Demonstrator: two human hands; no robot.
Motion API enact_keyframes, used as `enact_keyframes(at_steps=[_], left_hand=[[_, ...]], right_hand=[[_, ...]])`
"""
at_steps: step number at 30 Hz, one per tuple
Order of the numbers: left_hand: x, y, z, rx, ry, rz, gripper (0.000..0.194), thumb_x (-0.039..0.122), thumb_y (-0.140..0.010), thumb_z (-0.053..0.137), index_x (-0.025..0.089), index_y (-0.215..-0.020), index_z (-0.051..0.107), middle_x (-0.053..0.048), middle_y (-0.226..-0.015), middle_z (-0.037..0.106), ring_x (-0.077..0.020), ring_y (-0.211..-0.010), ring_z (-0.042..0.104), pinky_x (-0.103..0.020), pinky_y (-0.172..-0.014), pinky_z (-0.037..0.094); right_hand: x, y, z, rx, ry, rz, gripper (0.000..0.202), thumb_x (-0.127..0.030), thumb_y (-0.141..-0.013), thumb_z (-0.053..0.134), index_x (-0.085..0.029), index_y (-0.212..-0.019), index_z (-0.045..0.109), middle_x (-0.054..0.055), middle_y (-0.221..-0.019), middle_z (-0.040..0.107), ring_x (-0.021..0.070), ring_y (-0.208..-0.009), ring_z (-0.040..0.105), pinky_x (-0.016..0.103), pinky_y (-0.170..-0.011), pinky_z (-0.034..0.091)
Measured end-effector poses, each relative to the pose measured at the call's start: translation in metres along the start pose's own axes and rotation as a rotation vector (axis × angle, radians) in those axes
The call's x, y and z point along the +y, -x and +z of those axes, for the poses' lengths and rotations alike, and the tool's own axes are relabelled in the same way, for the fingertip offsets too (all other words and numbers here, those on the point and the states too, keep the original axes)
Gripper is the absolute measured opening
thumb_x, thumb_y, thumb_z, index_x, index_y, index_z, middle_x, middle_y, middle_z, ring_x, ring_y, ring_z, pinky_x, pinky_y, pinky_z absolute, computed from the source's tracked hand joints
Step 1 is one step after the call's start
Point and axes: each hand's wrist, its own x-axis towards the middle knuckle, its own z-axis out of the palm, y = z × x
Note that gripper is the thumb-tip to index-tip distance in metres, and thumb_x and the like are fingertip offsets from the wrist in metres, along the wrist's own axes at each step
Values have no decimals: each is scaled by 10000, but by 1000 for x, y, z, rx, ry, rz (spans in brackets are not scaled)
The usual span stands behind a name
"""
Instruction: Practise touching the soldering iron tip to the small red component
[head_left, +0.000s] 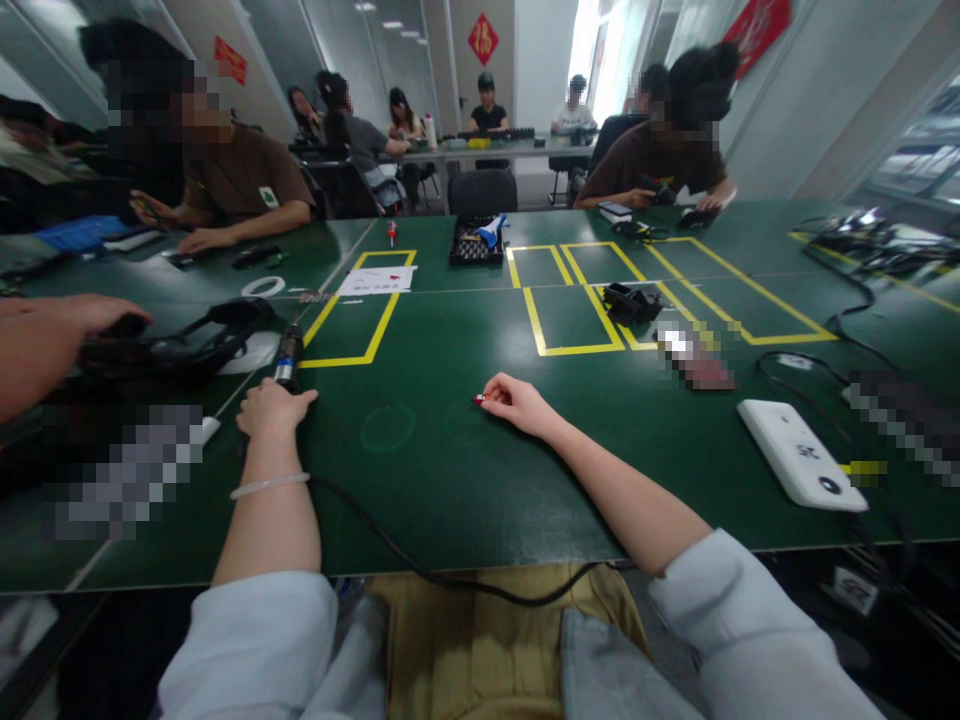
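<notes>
One smooth dark-green tabletop (pixel 465 500) is outlined with yellow tape rectangles (pixel 581 350). On it, one black cylindrical tool with a blue band (pixel 288 352) is covered by the left hand (pixel 276 408), thumb spread; whether its other fingers are closed cannot be told. Two faint round outlines (pixel 388 428) are drawn nearby. One tiny red-and-silver piece (pixel 478 399) is pinched between the right hand's (pixel 517 403) thumb and forefinger.

A red sign (pixel 484 39) hangs beyond a dark chair (pixel 482 192).
</notes>
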Motion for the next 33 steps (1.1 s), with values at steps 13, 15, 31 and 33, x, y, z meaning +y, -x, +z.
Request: enact_keyframes(at_steps=[13, 15, 31, 33], left_hand=[[41, 38, 7, 65, -28, 277, 619, 565, -790, 572, 124, -1222, 531, -230, -1221, 541, -379, -1111, 554, -440, -826, 495], [53, 48, 11, 68, -31, 365, 586, 536, -796, 572, 132, -1220, 533, -214, -1204, 555, -367, -1098, 560, -435, -838, 492], [134, 162, 36, -27, 236, 1091, 632, 385, -830, 599, 193, -1392, 384, -121, -1358, 466, -277, -1200, 496, -383, -971, 457], [136, 168, 35, -59, 255, 1135, 641, 378, -830, 597, 201, -1404, 374, -115, -1365, 459, -274, -1210, 490, -385, -978, 456]], right_hand=[[-1, 0, 1, 12, 17, -7, 239, -388, -820, 634, -170, -874, 556, -18, -716, 561, 111, -634, 506, 234, -598, 411], [-1, 0, 1, 16, 15, -10, 235, -382, -818, 636, -169, -871, 554, -19, -715, 560, 110, -634, 508, 233, -599, 412], [2, 0, 1, 44, 139, -51, 195, -338, -820, 630, -191, -865, 509, -37, -687, 557, 112, -596, 516, 228, -584, 398], [4, -1, 1, 41, 196, -54, 186, -320, -816, 637, -192, -855, 507, -37, -681, 560, 115, -594, 519, 228, -583, 385]])
